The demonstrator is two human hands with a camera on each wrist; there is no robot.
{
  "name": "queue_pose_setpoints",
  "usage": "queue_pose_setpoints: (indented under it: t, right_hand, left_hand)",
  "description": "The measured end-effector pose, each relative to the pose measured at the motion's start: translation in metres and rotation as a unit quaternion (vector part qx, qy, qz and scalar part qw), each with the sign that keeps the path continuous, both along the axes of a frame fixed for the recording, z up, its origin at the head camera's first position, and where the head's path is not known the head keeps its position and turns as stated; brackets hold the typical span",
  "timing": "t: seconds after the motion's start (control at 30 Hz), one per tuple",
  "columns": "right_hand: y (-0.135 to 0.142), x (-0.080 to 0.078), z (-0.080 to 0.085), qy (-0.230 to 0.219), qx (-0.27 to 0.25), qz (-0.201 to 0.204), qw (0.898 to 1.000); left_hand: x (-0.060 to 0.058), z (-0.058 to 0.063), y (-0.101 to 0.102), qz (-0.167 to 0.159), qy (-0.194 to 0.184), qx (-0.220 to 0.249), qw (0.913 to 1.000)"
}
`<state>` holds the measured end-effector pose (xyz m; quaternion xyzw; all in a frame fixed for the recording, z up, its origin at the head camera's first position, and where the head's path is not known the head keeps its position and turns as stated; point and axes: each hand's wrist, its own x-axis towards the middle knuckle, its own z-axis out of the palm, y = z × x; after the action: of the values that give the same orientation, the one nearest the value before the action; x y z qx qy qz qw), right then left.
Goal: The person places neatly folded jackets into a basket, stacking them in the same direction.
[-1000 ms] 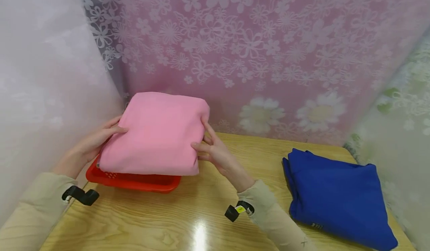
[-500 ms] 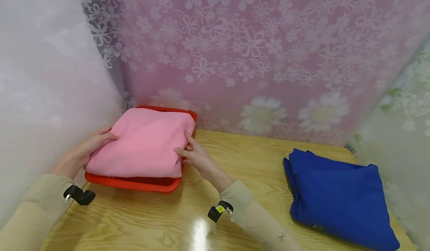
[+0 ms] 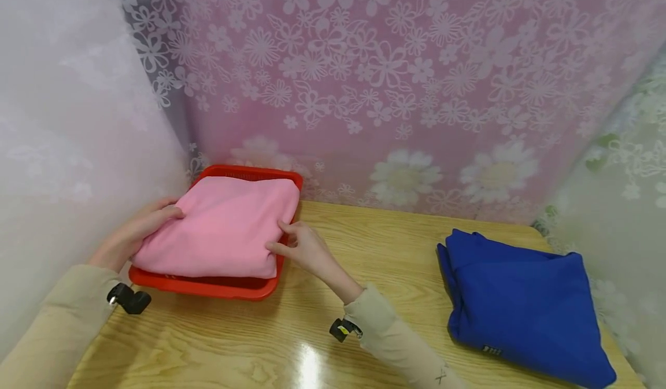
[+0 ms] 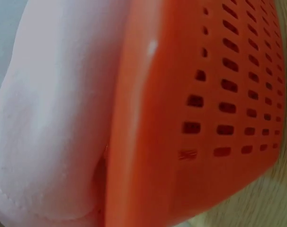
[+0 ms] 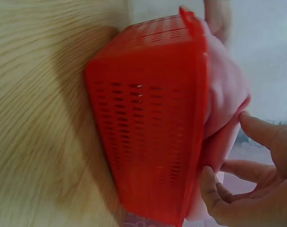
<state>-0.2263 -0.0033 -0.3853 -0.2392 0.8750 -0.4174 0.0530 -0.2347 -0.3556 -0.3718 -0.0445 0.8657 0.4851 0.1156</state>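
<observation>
A folded pink cloth (image 3: 218, 227) lies in the mouth of a red plastic basket (image 3: 208, 288), its front part bulging over the rim. My left hand (image 3: 143, 227) holds the cloth's left side, thumb on top and the other fingers mostly hidden beyond the edge. On the opposite side my right hand (image 3: 307, 250) pinches the right edge of the cloth. The right wrist view shows the thumb and fingers of that hand (image 5: 262, 179) at a fold just above the basket rim. In the left wrist view the cloth (image 4: 53, 113) overhangs beside the perforated basket wall (image 4: 228, 94).
A folded blue cloth (image 3: 525, 308) with a small pale mark lies on the right of the wooden table (image 3: 364, 221). Flowered curtain-like sheets (image 3: 333, 88) stand behind the table and at both sides. The basket sits close to the left sheet (image 3: 78, 146).
The pink cloth has come down and left into the basket, baring the basket's back rim. Both hands went down with it; the right hand then slid slightly toward the front along the cloth's edge.
</observation>
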Motion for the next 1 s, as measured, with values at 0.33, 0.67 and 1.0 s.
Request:
queue_pose_setpoints:
  t: [0.33,0.67,1.0]
  right_hand:
    - [-0.01,0.003,-0.021,0.138,0.14,0.001,0.98]
    - [-0.005,0.01,-0.019,0.183,0.104,0.05,0.976]
    - [-0.01,0.016,-0.018,0.224,0.231,0.141,0.936]
  left_hand:
    - [-0.002,-0.002,0.007,-0.042,0.071,-0.109,0.9905]
    - [0.016,0.002,0.035,0.007,0.187,-0.264,0.9464]
    - [0.047,-0.014,0.054,-0.124,0.177,-0.331,0.9184]
